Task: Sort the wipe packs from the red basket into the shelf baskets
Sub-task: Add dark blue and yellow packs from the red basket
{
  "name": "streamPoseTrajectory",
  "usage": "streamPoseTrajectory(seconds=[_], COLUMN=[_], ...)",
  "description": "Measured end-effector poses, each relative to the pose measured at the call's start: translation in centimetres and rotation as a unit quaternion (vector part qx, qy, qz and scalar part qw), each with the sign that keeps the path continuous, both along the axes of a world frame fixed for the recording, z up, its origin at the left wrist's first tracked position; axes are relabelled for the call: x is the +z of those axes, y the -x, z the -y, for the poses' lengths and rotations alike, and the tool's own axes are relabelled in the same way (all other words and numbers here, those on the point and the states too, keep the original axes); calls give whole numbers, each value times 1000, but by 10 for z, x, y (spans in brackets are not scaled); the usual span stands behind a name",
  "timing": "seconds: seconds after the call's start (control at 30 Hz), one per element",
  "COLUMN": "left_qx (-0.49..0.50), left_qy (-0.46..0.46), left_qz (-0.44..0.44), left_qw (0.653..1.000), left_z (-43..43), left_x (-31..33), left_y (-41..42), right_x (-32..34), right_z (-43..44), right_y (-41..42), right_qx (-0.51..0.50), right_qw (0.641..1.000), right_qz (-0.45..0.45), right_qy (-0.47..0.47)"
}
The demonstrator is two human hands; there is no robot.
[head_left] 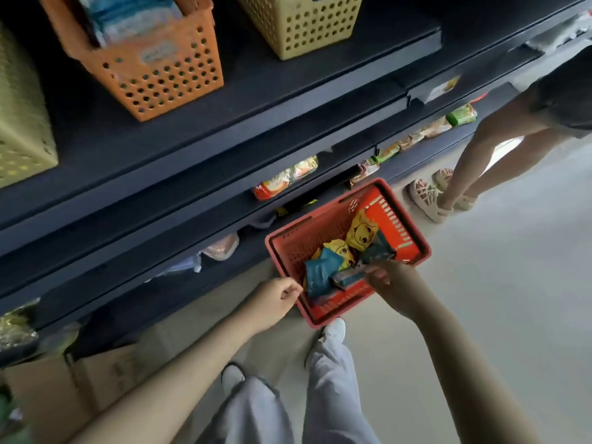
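Note:
A red basket (323, 232) stands on the floor at the foot of the shelf. Inside lie yellow wipe packs (360, 233) with a cartoon face and a teal pack (320, 272). My right hand (392, 282) reaches into the basket's near side and pinches a dark teal pack (347, 278). My left hand (277, 299) hovers at the basket's left rim, fingers loosely curled, holding nothing. On the upper shelf stand an orange basket (160, 81) holding pale blue packs, a yellow basket (301, 27) and a pale green basket (19, 123).
Dark shelves (224, 129) run across the left, with packaged goods on the lower levels. Another person's legs and sandals (429, 193) stand at the right of the aisle. My own legs and white shoes (333, 331) are below. A cardboard box (80, 389) sits lower left.

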State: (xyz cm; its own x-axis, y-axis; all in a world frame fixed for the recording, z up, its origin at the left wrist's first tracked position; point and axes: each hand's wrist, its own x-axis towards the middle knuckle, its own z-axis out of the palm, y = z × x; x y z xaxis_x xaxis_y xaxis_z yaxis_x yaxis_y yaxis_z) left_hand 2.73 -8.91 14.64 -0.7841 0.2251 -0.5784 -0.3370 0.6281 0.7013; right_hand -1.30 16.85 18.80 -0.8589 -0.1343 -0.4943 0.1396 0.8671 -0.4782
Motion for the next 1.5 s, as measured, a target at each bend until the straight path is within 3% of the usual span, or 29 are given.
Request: streamPoseTrajectory(seconds=[0.17, 0.33, 0.43, 0.57, 0.67, 0.8, 0.9, 1.2, 1.27, 1.4, 1.43, 1.5], left_qx=[45, 29, 15, 13, -5, -39, -10, 127, 146, 190, 215, 267], left_qy=[29, 78, 98, 127, 175, 226, 201, 68, 41, 22, 14, -22], left_qz=[59, 112, 136, 139, 120, 100, 101, 71, 53, -37, -56, -82], left_qw=[997, 990, 986, 982, 977, 968, 974, 987, 987, 981, 975, 960], left_z=[-56, -96, -103, -92, -100, -97, -96, -91, -89, -81, -78, -71], left_x=[-113, -231, -285, -367, -341, -340, -340, -309, -292, -237, -218, -173], left_y=[46, 90, 109, 109, 111, 110, 112, 113, 113, 110, 109, 106], right_x=[-124, -247, -300, -344, -350, -345, -338, -361, -354, -302, -279, -219], right_z=[-36, -55, -61, -59, -59, -57, -54, -45, -44, -62, -67, -71], right_y=[55, 86, 99, 115, 112, 109, 114, 119, 119, 124, 124, 122], right_qx=[19, 29, 82, 115, 202, 242, 244, 306, 247, 8, -57, -202], right_qw=[997, 986, 967, 956, 937, 927, 919, 903, 931, 983, 981, 937], right_qz=[77, 163, 237, 249, 215, 203, 239, 235, 231, 177, 151, 126], right_qy=[-2, -18, -53, -101, -189, -202, -197, -189, -136, 52, 109, 255])
